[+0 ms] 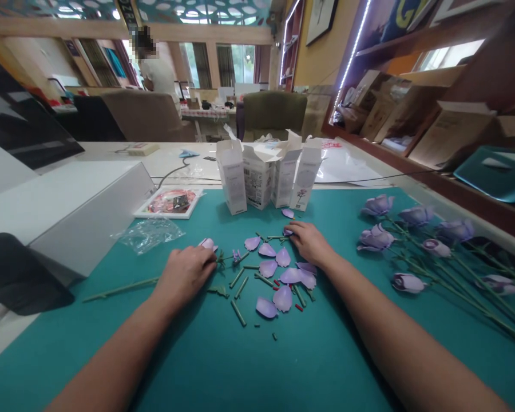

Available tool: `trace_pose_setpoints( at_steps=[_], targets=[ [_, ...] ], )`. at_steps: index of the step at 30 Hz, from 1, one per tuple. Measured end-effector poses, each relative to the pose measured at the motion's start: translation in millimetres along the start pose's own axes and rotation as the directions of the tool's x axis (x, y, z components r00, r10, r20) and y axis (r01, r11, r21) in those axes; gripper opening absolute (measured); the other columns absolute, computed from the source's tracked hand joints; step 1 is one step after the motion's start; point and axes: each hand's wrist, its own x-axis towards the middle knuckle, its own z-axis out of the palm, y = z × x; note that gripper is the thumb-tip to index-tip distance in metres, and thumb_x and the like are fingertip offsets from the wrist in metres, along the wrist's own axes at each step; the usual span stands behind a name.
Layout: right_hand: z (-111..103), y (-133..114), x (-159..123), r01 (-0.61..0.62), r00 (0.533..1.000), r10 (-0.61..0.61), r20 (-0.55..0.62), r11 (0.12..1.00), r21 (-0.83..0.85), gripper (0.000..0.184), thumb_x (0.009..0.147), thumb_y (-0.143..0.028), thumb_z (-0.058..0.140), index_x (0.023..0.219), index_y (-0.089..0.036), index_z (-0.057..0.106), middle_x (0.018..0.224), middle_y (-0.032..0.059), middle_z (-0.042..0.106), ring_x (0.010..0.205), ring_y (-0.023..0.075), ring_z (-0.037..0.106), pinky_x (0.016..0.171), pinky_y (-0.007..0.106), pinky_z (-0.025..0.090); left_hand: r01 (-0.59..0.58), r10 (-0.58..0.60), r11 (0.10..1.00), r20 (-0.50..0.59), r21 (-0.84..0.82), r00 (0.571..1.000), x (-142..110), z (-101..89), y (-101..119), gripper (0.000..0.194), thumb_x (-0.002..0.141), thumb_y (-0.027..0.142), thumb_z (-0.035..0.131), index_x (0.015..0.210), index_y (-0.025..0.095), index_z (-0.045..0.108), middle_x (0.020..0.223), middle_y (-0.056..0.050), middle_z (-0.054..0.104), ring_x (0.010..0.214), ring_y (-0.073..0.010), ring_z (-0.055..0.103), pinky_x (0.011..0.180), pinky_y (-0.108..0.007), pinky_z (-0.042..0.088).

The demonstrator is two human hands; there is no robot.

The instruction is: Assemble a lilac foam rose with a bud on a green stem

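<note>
Artificial rose petals point(282, 298) in pale purple lay scattered across the middle of the green mat point(249, 372), between the person's two hands, among short green stem pieces point(238, 313) and small red bits point(299, 307). The left hand point(187, 272) lay low over the mat with its fingers curled and pressed together beside a pale purple rosebud point(208, 244); whether they pinched it could not be told. A long green stem point(120, 289) ran out to that hand's left. The right hand point(308, 241) reached in from the other side, its fingers bent and close together, the tips touching a small purple piece point(288, 232) near the far petals; a pinch there could not be made out either. Opened white cartons point(257, 178) stood upright behind, and long-stemmed purple roses point(376, 237) lay on the right.
</note>
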Motion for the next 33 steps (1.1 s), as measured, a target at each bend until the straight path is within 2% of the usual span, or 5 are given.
trace_pose_setpoints(
  at_steps=[6,21,25,30,33],
  targets=[
    [-12.2,-2.2,-8.4,-0.032,0.999,0.035,0.033,0.996,-0.087,0.016,0.087,-0.020,0.056,0.087,-0.020,0.072,0.092,0.0103,0.071,0.090,0.0247,0.060,0.083,0.036,0.045,0.010,-0.010,1.000,0.016,0.016,1.000,0.4,-1.3,0.3,0.020,0.090,0.027,0.048,0.090,0.022,0.067,0.098,-0.006,0.072,0.094,-0.0266,0.062,0.072,-0.035,0.036],
    [-38.8,-22.3,-69.9,-0.106,0.994,0.101,0.046,0.985,0.139,0.014,0.081,-0.030,0.057,0.070,-0.023,0.052,0.083,0.0043,0.070,0.074,0.0204,0.062,0.066,0.031,0.044,0.064,-0.064,0.998,0.031,-0.002,0.997,-2.3,-11.6,4.6,0.024,0.089,0.027,0.044,0.088,0.021,0.067,0.095,-0.008,0.072,0.091,-0.0268,0.061,0.072,-0.036,0.036],
    [-34.4,-58.5,-76.3,0.092,0.996,-0.092,-0.007,0.989,0.118,0.010,0.087,-0.031,0.058,0.089,-0.021,0.060,0.098,0.0101,0.070,0.091,0.0254,0.061,0.079,0.039,0.047,0.040,-0.040,0.999,0.008,0.016,0.999,-2.2,-10.0,1.5,0.025,0.089,0.029,0.042,0.088,0.022,0.066,0.095,-0.007,0.072,0.092,-0.0267,0.062,0.073,-0.036,0.037],
    [-12.4,-104.9,-82.6,0.468,0.880,-0.468,0.079,0.884,0.025,0.030,0.081,-0.042,0.069,0.100,-0.020,0.061,0.122,0.0101,0.064,0.112,0.0285,0.054,0.091,0.044,0.043,0.014,-0.013,0.999,-0.018,0.031,1.000,-0.4,-7.9,-5.5,0.024,0.089,0.029,0.042,0.085,0.022,0.065,0.091,-0.008,0.072,0.088,-0.0280,0.063,0.069,-0.035,0.038],
    [-7.9,-104.7,-79.0,0.444,0.891,-0.432,0.137,0.893,-0.075,0.020,0.086,-0.038,0.065,0.093,-0.019,0.062,0.113,0.0084,0.067,0.104,0.0259,0.056,0.086,0.041,0.044,0.011,-0.011,1.000,-0.051,0.003,0.999,1.8,-7.2,-9.9,0.024,0.088,0.029,0.043,0.084,0.022,0.065,0.091,-0.009,0.073,0.084,-0.0283,0.064,0.066,-0.034,0.036]
  ],
)
